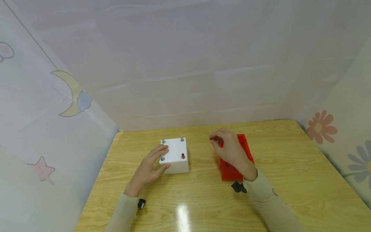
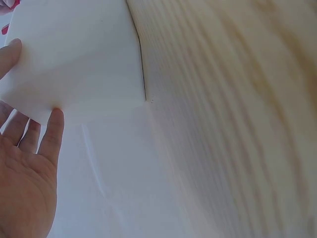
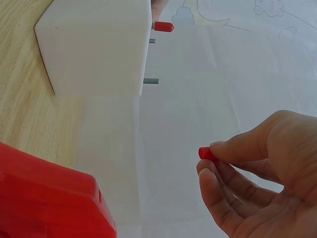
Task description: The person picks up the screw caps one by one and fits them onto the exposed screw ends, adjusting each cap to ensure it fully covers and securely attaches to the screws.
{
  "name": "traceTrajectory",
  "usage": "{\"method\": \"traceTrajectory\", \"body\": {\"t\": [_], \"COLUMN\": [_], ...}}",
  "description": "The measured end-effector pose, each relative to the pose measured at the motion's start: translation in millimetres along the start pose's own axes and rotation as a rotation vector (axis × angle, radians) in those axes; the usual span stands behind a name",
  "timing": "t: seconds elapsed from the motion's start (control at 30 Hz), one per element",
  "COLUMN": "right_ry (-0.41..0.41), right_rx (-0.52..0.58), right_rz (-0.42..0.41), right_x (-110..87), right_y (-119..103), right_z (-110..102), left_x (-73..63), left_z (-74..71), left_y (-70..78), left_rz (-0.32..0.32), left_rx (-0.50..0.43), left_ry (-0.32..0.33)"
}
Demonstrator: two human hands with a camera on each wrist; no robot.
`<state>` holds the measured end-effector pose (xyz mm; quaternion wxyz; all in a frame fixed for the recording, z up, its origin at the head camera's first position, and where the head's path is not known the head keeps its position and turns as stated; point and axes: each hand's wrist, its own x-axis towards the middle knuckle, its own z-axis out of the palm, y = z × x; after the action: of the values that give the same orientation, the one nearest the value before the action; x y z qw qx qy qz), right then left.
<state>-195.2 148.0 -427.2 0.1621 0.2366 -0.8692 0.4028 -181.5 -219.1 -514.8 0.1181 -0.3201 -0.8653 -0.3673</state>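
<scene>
A white box stands on the table with threaded bolts sticking up from its top corners. A small red cap covers the bolt at the near right corner; the right wrist view shows this cap from the side. My left hand rests on the box's near left corner, its thumb against the front face, its fingers extended. Between thumb and fingertips, my right hand pinches another small red cap, held in the air apart from the box. A red tray lies beneath this hand, partly hidden by it.
The wooden table carries the box at left and the red tray at right. A pale curtain hangs behind the table's back edge, and printed sheets flank both sides. Dark wrist mounts stick out near the sleeves.
</scene>
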Motion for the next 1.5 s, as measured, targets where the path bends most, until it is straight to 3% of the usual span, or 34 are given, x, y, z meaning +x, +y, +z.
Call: {"method": "traceTrajectory", "body": {"t": [0.5, 0.97, 1.5], "right_ry": [-0.016, -0.001, -0.001], "right_rx": [0.006, 0.019, 0.029], "right_rz": [0.03, -0.025, -0.037], "right_x": [-0.7, 0.1, 2.4], "right_y": [-8, -15, -22], "right_z": [-1, 2, 2], "left_x": [-2.2, -3.0, 2.0], "left_z": [0.2, 1.0, -1.7], "left_y": [1.3, -1.1, 2.3], "left_rz": [0.006, 0.034, -0.019], "left_rx": [0.011, 0.017, -0.003], "left_ry": [0.002, 0.022, -0.013]}}
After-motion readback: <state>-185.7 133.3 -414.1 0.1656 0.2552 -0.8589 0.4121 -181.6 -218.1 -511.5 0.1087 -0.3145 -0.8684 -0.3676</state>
